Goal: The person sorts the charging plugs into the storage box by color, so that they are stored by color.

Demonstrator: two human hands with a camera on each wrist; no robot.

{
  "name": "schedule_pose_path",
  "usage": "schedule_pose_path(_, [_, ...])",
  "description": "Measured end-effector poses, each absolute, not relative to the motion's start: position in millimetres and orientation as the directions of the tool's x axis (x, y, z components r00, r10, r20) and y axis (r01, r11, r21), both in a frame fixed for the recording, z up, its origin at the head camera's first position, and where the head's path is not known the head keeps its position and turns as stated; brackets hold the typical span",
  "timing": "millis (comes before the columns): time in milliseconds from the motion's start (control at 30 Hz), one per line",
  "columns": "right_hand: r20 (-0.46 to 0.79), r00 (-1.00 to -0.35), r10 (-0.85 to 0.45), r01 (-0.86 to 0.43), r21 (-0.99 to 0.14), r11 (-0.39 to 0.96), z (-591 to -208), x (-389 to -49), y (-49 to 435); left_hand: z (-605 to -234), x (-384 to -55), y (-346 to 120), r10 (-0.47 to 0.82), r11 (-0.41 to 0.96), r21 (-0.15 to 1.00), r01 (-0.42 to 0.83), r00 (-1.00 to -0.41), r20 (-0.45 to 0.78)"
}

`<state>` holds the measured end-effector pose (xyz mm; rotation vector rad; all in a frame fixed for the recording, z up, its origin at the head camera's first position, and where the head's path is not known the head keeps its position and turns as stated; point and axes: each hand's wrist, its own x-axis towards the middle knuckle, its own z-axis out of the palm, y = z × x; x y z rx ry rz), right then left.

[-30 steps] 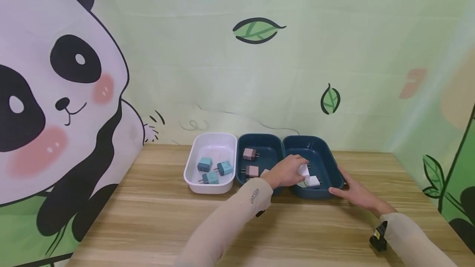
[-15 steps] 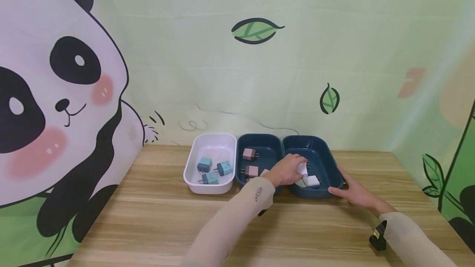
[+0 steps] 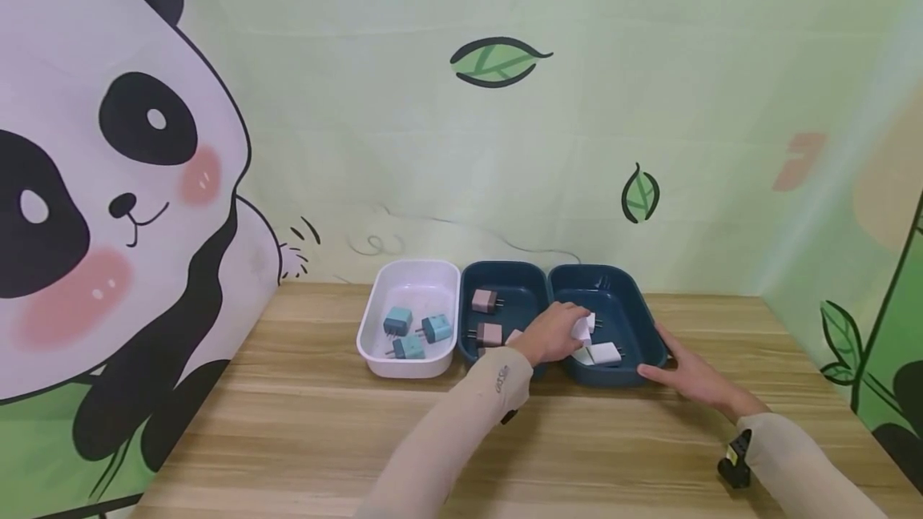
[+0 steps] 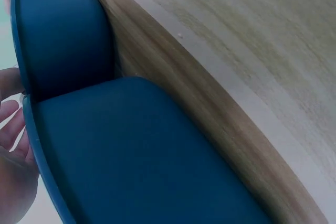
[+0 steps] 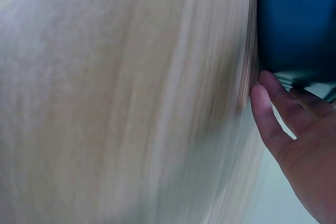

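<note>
My left hand (image 3: 551, 333) reaches over the near left side of the right-hand blue bin (image 3: 630, 315), pinching a white plug-in charger (image 3: 581, 332) between thumb and fingers. Another white charger (image 3: 606, 354) lies by the bin's front wall, and a further one (image 3: 592, 322) peeks out just past my fingertips. My right hand (image 3: 688, 375) rests against the same bin's right side, thumb at the front corner. In the right wrist view its fingers (image 5: 294, 114) lie nearly straight along the blue wall. The left wrist view shows mostly outer bin walls, with part of my left hand (image 4: 18, 182) beyond the rim.
The middle blue bin (image 3: 508, 269) holds pink-and-dark chargers (image 3: 485, 300), partly hidden by my left arm. A white bin (image 3: 418, 367) at left contains several teal chargers (image 3: 408, 345). All three bins stand side by side on the wooden table (image 3: 303, 391), before a panda-printed backdrop (image 3: 346, 126).
My left hand has drawn slightly left with the white charger, showing more of the charger behind it. The charger at the front wall has shifted a little. My right hand stays put.
</note>
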<state>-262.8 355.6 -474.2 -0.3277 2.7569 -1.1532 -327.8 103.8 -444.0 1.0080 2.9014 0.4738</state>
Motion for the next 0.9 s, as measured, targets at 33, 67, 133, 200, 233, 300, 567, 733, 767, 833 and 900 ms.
schedule_pose_path(33, [-0.040,-0.967,-0.252,-0.148,-0.715,0.683,-474.6,-263.0,355.5,-444.9,-328.0,103.4,0.610,0.745,0.290,0.601,-0.789,0.070])
schedule_pose_path(67, [-0.040,-0.967,-0.251,-0.148,-0.714,0.684,-475.3,-263.4,355.6,-445.4,-328.1,103.0,0.608,0.746,0.289,0.600,-0.791,0.071])
schedule_pose_path(133, [-0.039,-0.967,-0.250,-0.148,-0.716,0.683,-476.8,-264.2,355.5,-446.1,-328.3,102.2,0.604,0.750,0.285,0.598,-0.793,0.076])
schedule_pose_path(200, [-0.040,-0.968,-0.250,-0.146,-0.717,0.681,-477.7,-264.8,355.1,-446.8,-328.7,101.3,0.595,0.754,0.287,0.591,-0.799,0.082])
schedule_pose_path(233, [-0.041,-0.968,-0.249,-0.145,-0.719,0.680,-478.1,-265.0,354.8,-446.9,-328.9,100.6,0.590,0.757,0.291,0.585,-0.803,0.083])
schedule_pose_path(300, [-0.042,-0.967,-0.251,-0.144,-0.722,0.677,-477.6,-265.2,354.0,-447.2,-329.5,99.0,0.579,0.764,0.296,0.574,-0.811,0.081])
schedule_pose_path(567, [-0.031,-0.965,-0.261,-0.159,-0.722,0.673,-475.2,-264.1,351.1,-446.9,-332.7,93.1,0.558,0.767,0.320,0.556,-0.825,0.094])
schedule_pose_path(733, [-0.034,-0.965,-0.260,-0.159,-0.713,0.683,-474.9,-263.7,352.8,-447.3,-332.9,90.5,0.570,0.761,0.308,0.571,-0.815,0.103])
schedule_pose_path(767, [-0.038,-0.965,-0.258,-0.155,-0.713,0.684,-474.8,-263.6,353.2,-447.2,-332.6,89.7,0.573,0.760,0.307,0.573,-0.813,0.101])
schedule_pose_path(833, [-0.046,-0.966,-0.254,-0.146,-0.716,0.683,-475.0,-263.5,354.3,-446.4,-331.3,88.0,0.580,0.756,0.302,0.581,-0.808,0.102])
schedule_pose_path(900, [-0.045,-0.966,-0.255,-0.145,-0.722,0.677,-475.0,-263.4,355.3,-444.5,-329.3,85.5,0.589,0.751,0.305,0.586,-0.803,0.095])
